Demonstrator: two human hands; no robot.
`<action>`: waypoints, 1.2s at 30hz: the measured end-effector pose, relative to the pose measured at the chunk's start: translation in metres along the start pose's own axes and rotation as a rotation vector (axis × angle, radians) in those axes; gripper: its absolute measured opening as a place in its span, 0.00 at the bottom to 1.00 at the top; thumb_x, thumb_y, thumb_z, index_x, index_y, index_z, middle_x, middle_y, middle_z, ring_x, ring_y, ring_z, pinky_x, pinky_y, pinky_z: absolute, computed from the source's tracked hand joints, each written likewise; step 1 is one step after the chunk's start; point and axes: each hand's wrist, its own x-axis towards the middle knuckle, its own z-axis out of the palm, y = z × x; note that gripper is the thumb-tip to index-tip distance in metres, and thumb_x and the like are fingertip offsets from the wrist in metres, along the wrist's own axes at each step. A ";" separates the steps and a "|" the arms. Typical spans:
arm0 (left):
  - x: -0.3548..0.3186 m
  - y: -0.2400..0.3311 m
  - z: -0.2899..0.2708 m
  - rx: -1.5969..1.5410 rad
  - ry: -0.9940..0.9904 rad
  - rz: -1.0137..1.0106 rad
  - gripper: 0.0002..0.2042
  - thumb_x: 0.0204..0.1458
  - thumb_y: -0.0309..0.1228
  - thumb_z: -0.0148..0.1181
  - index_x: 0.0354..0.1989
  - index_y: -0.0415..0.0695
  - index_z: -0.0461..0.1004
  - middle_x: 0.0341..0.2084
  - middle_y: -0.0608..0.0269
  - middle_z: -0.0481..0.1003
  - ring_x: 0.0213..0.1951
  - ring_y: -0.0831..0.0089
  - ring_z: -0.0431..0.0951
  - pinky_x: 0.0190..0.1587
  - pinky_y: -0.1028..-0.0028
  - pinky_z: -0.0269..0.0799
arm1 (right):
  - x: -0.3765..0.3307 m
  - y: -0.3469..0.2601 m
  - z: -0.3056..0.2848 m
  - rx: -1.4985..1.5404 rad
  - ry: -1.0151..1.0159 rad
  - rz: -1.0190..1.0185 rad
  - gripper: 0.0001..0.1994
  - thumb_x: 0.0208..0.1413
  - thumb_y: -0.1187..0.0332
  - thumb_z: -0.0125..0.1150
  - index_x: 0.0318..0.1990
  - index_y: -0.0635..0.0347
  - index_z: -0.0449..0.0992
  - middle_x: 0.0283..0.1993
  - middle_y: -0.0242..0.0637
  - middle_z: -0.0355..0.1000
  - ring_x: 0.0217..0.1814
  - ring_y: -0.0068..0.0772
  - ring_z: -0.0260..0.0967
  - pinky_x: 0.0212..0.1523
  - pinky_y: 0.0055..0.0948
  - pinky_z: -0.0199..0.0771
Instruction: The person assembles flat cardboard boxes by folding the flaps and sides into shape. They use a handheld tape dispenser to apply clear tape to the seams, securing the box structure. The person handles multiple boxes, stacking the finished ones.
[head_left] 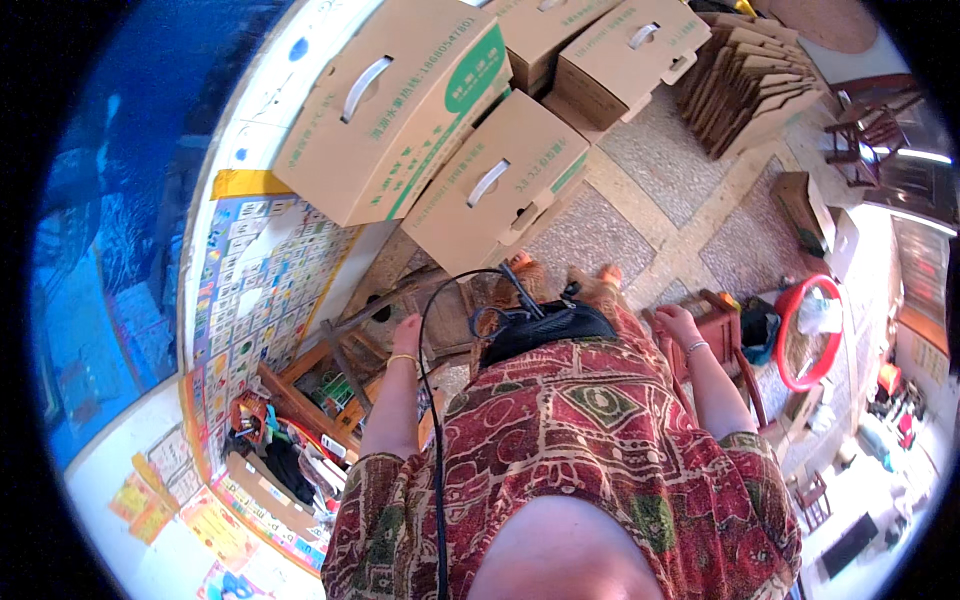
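My left hand (405,335), with a bracelet at the wrist, hangs at my left side beside a wooden frame (345,325). Its fingers are mostly hidden from above. On the other side my right hand (677,325) hangs with its fingers loosely curled and nothing visible in them. It overlaps the edge of a reddish wooden chair (715,335) in the view; whether it touches cannot be told. Ahead of my feet stand a tall cardboard box (345,145) with a white handle and green print, and a lower cardboard box (470,235), also with a white handle.
Farther off are another handled carton (625,60) and a stack of folded cardboard (745,85). A red round basin (837,345) and a wooden stool (865,140) stand to the right. At left is a poster-covered wall (245,290). A black cable (432,450) runs down my front.
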 end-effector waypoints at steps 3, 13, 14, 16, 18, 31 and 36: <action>-0.045 0.068 0.019 -0.345 -0.065 -0.165 0.15 0.53 0.42 0.53 0.45 0.49 0.74 0.22 0.68 0.73 0.25 0.79 0.72 0.22 0.77 0.67 | 0.005 -0.007 -0.012 0.102 -0.015 0.035 0.18 0.52 0.64 0.56 0.50 0.59 0.71 0.36 0.32 0.73 0.34 0.27 0.71 0.33 0.29 0.74; -0.131 0.165 0.091 -0.410 -0.272 -0.042 0.11 0.53 0.38 0.53 0.40 0.46 0.72 0.17 0.75 0.66 0.17 0.82 0.64 0.17 0.81 0.58 | 0.014 0.111 -0.097 0.182 0.099 -0.082 0.14 0.51 0.68 0.57 0.45 0.63 0.73 0.35 0.37 0.75 0.32 0.24 0.73 0.27 0.22 0.73; -0.135 0.175 0.099 -0.398 -0.308 -0.026 0.12 0.52 0.38 0.54 0.41 0.46 0.72 0.19 0.75 0.67 0.18 0.82 0.65 0.18 0.81 0.58 | 0.011 0.127 -0.106 0.142 0.125 -0.055 0.14 0.51 0.67 0.57 0.45 0.60 0.74 0.35 0.35 0.75 0.32 0.23 0.72 0.26 0.21 0.72; -0.131 0.182 0.114 -0.350 -0.287 -0.077 0.15 0.53 0.38 0.54 0.45 0.45 0.70 0.22 0.73 0.69 0.20 0.82 0.66 0.19 0.79 0.60 | 0.002 0.149 -0.117 0.205 0.159 0.024 0.13 0.51 0.65 0.57 0.45 0.56 0.74 0.32 0.30 0.74 0.29 0.20 0.71 0.24 0.20 0.71; -0.132 0.194 0.134 -0.241 -0.211 -0.082 0.20 0.53 0.37 0.54 0.54 0.44 0.65 0.29 0.70 0.71 0.26 0.80 0.69 0.22 0.77 0.62 | -0.005 0.170 -0.127 0.265 0.174 0.109 0.13 0.51 0.66 0.57 0.45 0.56 0.73 0.32 0.30 0.74 0.27 0.20 0.70 0.23 0.20 0.70; -0.168 0.320 0.183 -0.027 -0.273 0.050 0.20 0.52 0.33 0.56 0.53 0.42 0.66 0.30 0.69 0.72 0.29 0.82 0.71 0.26 0.81 0.65 | -0.026 0.300 -0.096 0.631 0.291 0.101 0.13 0.52 0.70 0.56 0.46 0.62 0.71 0.32 0.35 0.74 0.25 0.26 0.72 0.20 0.25 0.72; -0.164 0.333 0.186 0.051 -0.283 0.053 0.22 0.52 0.33 0.54 0.56 0.41 0.64 0.34 0.68 0.73 0.30 0.81 0.71 0.27 0.81 0.66 | -0.052 0.274 -0.094 0.697 0.274 0.202 0.13 0.52 0.68 0.56 0.45 0.62 0.73 0.33 0.35 0.74 0.27 0.25 0.72 0.23 0.24 0.72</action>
